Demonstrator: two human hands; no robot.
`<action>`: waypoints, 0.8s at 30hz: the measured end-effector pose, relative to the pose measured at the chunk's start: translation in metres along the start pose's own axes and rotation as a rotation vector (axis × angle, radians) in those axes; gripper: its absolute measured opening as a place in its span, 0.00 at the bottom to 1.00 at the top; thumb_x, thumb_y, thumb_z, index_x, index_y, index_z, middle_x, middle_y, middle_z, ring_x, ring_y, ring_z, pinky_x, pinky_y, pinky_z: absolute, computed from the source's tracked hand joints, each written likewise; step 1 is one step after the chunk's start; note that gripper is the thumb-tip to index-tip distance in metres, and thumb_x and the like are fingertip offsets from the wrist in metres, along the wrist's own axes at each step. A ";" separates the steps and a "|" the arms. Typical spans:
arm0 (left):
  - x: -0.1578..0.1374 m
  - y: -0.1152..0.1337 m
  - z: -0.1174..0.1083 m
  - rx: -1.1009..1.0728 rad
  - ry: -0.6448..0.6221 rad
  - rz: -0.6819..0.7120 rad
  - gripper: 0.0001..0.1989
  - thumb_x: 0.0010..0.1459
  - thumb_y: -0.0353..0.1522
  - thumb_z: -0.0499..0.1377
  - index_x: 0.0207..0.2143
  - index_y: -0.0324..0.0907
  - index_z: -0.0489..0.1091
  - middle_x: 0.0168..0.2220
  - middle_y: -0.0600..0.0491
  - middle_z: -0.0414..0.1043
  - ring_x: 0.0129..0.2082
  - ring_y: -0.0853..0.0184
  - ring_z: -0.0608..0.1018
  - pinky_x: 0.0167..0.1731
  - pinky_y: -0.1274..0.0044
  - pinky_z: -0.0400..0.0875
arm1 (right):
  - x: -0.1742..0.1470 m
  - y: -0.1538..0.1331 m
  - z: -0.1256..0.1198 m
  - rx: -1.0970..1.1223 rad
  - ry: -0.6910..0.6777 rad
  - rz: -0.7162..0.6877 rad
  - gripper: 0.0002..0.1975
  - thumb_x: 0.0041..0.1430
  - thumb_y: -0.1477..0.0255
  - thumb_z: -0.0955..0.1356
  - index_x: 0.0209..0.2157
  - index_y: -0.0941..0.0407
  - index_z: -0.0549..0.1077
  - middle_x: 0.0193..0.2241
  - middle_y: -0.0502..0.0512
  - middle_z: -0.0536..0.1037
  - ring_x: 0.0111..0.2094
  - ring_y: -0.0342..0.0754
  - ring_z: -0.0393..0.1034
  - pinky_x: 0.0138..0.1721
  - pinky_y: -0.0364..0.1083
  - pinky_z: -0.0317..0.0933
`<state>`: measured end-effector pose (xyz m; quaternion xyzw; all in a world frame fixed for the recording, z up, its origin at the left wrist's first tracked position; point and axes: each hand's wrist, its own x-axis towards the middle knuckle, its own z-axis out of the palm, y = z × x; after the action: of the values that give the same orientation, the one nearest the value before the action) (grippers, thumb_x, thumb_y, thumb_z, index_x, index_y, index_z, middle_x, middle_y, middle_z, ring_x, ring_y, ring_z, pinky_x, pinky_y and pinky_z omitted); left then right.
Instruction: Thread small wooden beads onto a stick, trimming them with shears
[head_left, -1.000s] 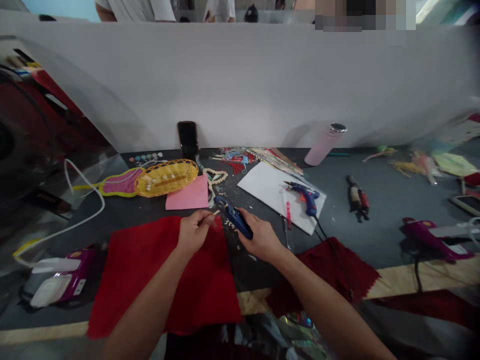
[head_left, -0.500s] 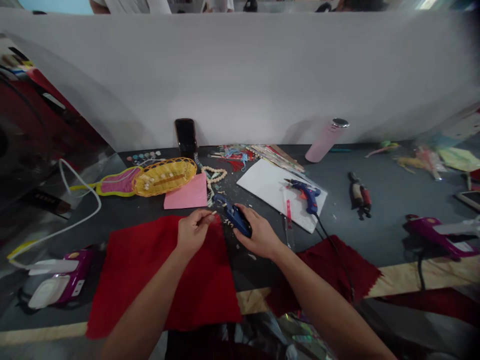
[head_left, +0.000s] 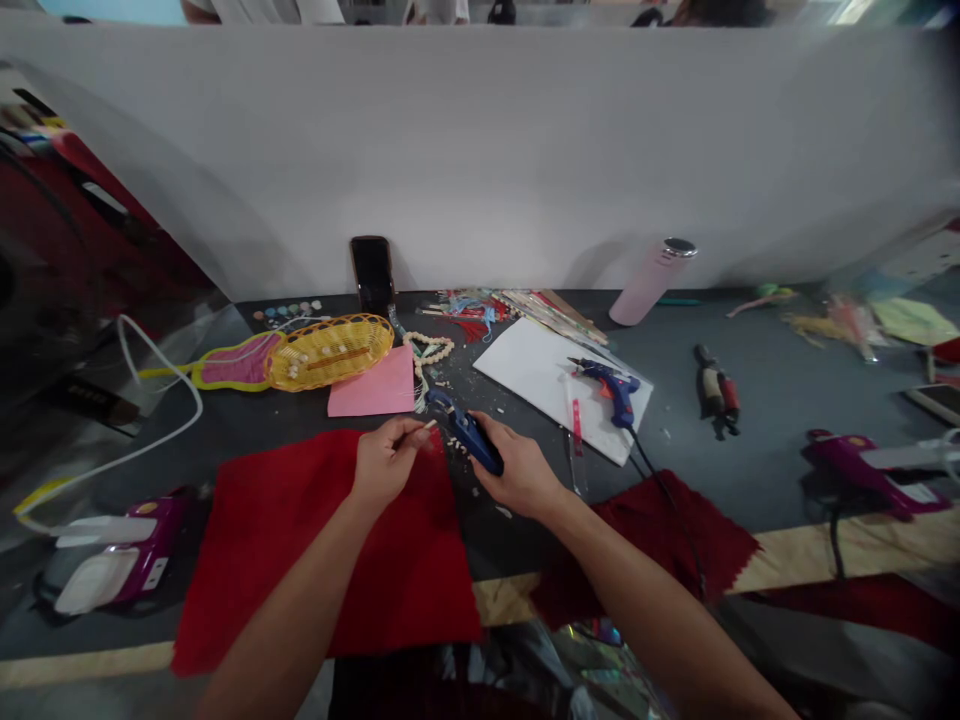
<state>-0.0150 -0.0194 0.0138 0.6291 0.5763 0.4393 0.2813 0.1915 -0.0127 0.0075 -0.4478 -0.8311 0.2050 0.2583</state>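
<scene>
My left hand (head_left: pixel 386 460) is closed in a pinch over the red cloth (head_left: pixel 405 580), with a small pale stick (head_left: pixel 430 426) poking out between thumb and finger. In my right hand (head_left: pixel 517 468) is a dark blue hand cutter (head_left: pixel 474 440), its curved head pointing up and left. The stick's tip is close beside the cutter's head; whether they touch I cannot tell. Small pale offcuts (head_left: pixel 459 447) lie scattered on the dark table under the cutter.
A yellow woven basket (head_left: pixel 367 345) and pink paper (head_left: pixel 375 392) lie behind my left hand. To the right, a blue glue gun (head_left: pixel 611 385) rests on a white board (head_left: pixel 525 350), its cord trailing over dark red cloth (head_left: pixel 675 530). Pliers (head_left: pixel 718 390) and a pink bottle (head_left: pixel 651 285) are farther right.
The small stick shows a little more between my left fingers. Both hands have hardly moved and keep their hold.
</scene>
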 end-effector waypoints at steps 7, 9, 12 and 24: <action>0.000 -0.004 0.002 0.028 0.006 -0.014 0.09 0.56 0.35 0.53 0.32 0.41 0.71 0.25 0.56 0.75 0.25 0.71 0.75 0.29 0.81 0.66 | 0.002 0.002 0.004 0.035 0.031 -0.005 0.28 0.54 0.71 0.62 0.57 0.58 0.54 0.52 0.60 0.66 0.51 0.50 0.63 0.52 0.49 0.58; 0.000 -0.002 0.001 0.038 -0.005 -0.002 0.09 0.56 0.35 0.53 0.32 0.41 0.71 0.26 0.56 0.75 0.25 0.71 0.74 0.29 0.81 0.66 | 0.003 0.001 0.002 0.055 0.034 -0.012 0.28 0.54 0.70 0.63 0.57 0.57 0.54 0.51 0.60 0.67 0.51 0.50 0.63 0.52 0.49 0.59; 0.001 0.003 0.000 0.035 -0.035 0.025 0.10 0.57 0.35 0.52 0.30 0.41 0.70 0.24 0.56 0.74 0.25 0.71 0.74 0.29 0.81 0.66 | 0.003 0.000 -0.001 0.070 0.013 -0.019 0.29 0.54 0.69 0.63 0.57 0.57 0.54 0.50 0.61 0.66 0.50 0.50 0.63 0.50 0.50 0.60; 0.001 0.009 -0.003 -0.016 -0.144 0.036 0.14 0.58 0.34 0.49 0.24 0.40 0.68 0.20 0.56 0.70 0.23 0.72 0.72 0.29 0.81 0.64 | 0.003 0.002 -0.008 0.070 0.001 -0.041 0.29 0.53 0.70 0.63 0.57 0.56 0.54 0.50 0.60 0.67 0.49 0.51 0.64 0.51 0.51 0.59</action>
<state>-0.0133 -0.0206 0.0234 0.6671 0.5397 0.4025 0.3189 0.1962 -0.0088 0.0131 -0.4214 -0.8322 0.2286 0.2786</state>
